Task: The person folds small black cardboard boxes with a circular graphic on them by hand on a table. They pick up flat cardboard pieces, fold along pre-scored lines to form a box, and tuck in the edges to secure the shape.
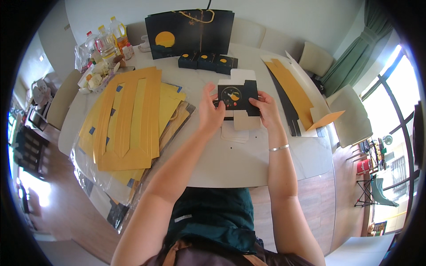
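Held carton (245, 101), boxes (207, 61) (three) behind, sheets (126, 116) left

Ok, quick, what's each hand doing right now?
Left hand: holding the black, round-printed cardboard box at its left side.
Right hand: holding the same box at its right side.

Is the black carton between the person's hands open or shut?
The black carton is open: pale flaps stick out above and below its printed panel.
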Demonstrator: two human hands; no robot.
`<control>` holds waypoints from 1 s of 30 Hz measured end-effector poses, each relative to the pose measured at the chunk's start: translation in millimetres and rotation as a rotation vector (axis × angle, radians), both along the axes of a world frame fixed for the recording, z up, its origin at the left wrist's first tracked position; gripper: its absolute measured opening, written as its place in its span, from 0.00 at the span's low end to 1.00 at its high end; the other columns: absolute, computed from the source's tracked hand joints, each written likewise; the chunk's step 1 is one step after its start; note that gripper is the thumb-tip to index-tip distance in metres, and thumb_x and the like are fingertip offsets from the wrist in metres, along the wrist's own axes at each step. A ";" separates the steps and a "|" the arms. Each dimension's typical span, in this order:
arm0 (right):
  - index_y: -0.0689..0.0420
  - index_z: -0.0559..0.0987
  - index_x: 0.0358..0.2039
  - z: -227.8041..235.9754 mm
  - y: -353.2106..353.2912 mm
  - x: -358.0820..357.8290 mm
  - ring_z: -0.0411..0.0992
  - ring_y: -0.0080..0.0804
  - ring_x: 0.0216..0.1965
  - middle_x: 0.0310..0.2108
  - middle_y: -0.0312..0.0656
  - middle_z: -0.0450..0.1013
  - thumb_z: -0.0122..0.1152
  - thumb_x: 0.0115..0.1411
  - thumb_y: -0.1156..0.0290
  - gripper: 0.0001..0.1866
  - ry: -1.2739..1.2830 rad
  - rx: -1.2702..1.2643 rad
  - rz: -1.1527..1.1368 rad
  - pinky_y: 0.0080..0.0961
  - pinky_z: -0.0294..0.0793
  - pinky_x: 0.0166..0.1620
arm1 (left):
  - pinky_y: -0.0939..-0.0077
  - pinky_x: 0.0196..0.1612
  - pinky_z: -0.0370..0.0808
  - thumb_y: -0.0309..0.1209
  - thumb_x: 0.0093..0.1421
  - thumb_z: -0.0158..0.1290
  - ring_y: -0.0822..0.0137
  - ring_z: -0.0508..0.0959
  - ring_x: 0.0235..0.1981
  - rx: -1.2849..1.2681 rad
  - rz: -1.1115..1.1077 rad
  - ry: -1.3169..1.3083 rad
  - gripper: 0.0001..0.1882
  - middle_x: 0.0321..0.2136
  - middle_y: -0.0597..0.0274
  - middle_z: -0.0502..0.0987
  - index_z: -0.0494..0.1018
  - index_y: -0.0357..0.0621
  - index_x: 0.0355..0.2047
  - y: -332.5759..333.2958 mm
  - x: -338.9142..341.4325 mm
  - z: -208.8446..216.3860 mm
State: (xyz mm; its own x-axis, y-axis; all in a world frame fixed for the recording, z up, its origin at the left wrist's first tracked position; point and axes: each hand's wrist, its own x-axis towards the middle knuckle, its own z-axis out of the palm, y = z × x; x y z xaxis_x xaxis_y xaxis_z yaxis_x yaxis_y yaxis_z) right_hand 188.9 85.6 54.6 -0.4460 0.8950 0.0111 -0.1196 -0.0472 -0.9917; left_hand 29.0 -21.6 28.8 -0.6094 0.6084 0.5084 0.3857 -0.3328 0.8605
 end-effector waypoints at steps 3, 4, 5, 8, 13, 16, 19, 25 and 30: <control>0.64 0.75 0.49 2.0 0.4 -0.2 0.76 0.27 0.38 0.38 0.42 0.77 0.60 0.58 0.81 0.17 0.144 -0.042 0.024 0.22 0.77 0.42 | 0.81 0.36 0.73 0.26 0.60 0.56 0.73 0.77 0.40 -0.080 -0.115 -0.343 0.25 0.45 0.58 0.76 0.64 0.41 0.57 -4.7 1.7 17.3; 0.64 0.74 0.50 4.7 -2.0 -1.8 0.76 0.27 0.37 0.38 0.42 0.77 0.60 0.58 0.81 0.18 0.168 -0.050 0.028 0.22 0.77 0.41 | 0.84 0.28 0.70 0.30 0.62 0.56 0.79 0.76 0.31 -0.125 -0.205 -0.440 0.18 0.36 0.65 0.78 0.70 0.40 0.51 0.1 -9.0 8.6; 0.64 0.74 0.51 6.5 -4.4 -3.7 0.77 0.28 0.37 0.37 0.43 0.77 0.61 0.58 0.81 0.19 0.193 -0.059 0.032 0.22 0.77 0.41 | 0.84 0.27 0.71 0.31 0.63 0.55 0.80 0.75 0.29 -0.125 -0.240 -0.454 0.15 0.33 0.66 0.78 0.72 0.40 0.48 2.9 -14.9 3.0; 0.64 0.74 0.51 4.3 -8.2 -6.8 0.77 0.28 0.35 0.37 0.43 0.78 0.62 0.57 0.81 0.20 0.210 -0.024 -0.008 0.22 0.78 0.41 | 0.83 0.26 0.72 0.32 0.64 0.54 0.81 0.75 0.25 -0.134 -0.285 -0.453 0.10 0.27 0.69 0.77 0.76 0.39 0.40 5.9 -19.7 -2.2; 0.63 0.77 0.50 -4.1 -4.2 -9.2 0.77 0.26 0.34 0.35 0.44 0.78 0.63 0.56 0.81 0.19 0.206 0.087 -0.193 0.20 0.77 0.39 | 0.79 0.34 0.78 0.38 0.65 0.53 0.76 0.79 0.30 -0.150 -0.418 -0.614 0.13 0.31 0.67 0.79 0.75 0.41 0.41 -2.5 -15.4 13.2; 0.63 0.78 0.48 -3.5 -7.7 -14.6 0.76 0.25 0.33 0.35 0.43 0.79 0.64 0.56 0.81 0.17 0.238 0.069 -0.119 0.19 0.76 0.38 | 0.69 0.45 0.77 0.47 0.66 0.49 0.67 0.79 0.42 -0.020 -0.659 -0.833 0.22 0.42 0.62 0.78 0.71 0.43 0.50 -6.8 -16.3 22.2; 0.63 0.79 0.47 -2.4 -20.7 -27.0 0.75 0.22 0.33 0.33 0.40 0.79 0.64 0.56 0.81 0.16 0.243 0.066 -0.035 0.18 0.75 0.38 | 0.60 0.54 0.73 0.55 0.65 0.45 0.60 0.76 0.51 0.047 -0.883 -1.043 0.31 0.52 0.57 0.74 0.65 0.45 0.58 -13.6 -19.1 21.0; 0.63 0.77 0.52 4.0 -44.4 -36.5 0.73 0.23 0.35 0.37 0.39 0.75 0.70 0.50 0.77 0.26 -0.051 0.295 -0.010 0.19 0.74 0.40 | 0.55 0.56 0.71 0.61 0.60 0.45 0.53 0.73 0.54 0.088 -0.953 -1.112 0.37 0.54 0.54 0.72 0.63 0.46 0.60 -17.2 -23.5 12.4; 0.63 0.73 0.57 10.8 -47.2 -27.4 0.72 0.27 0.40 0.39 0.39 0.72 0.77 0.42 0.72 0.39 -0.361 0.657 0.096 0.23 0.75 0.42 | 0.55 0.56 0.72 0.67 0.59 0.39 0.52 0.74 0.54 0.132 -0.997 -1.132 0.42 0.54 0.53 0.72 0.63 0.47 0.60 -18.7 -27.1 22.1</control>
State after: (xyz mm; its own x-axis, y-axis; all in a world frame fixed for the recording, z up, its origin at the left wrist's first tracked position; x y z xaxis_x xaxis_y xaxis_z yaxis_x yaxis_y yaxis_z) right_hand 161.4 38.4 65.4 -0.5987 0.7115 0.3678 0.1925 0.5736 -0.7962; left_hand 1.8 -40.3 51.0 -0.0831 0.9852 0.1499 -0.8626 -0.1465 0.4841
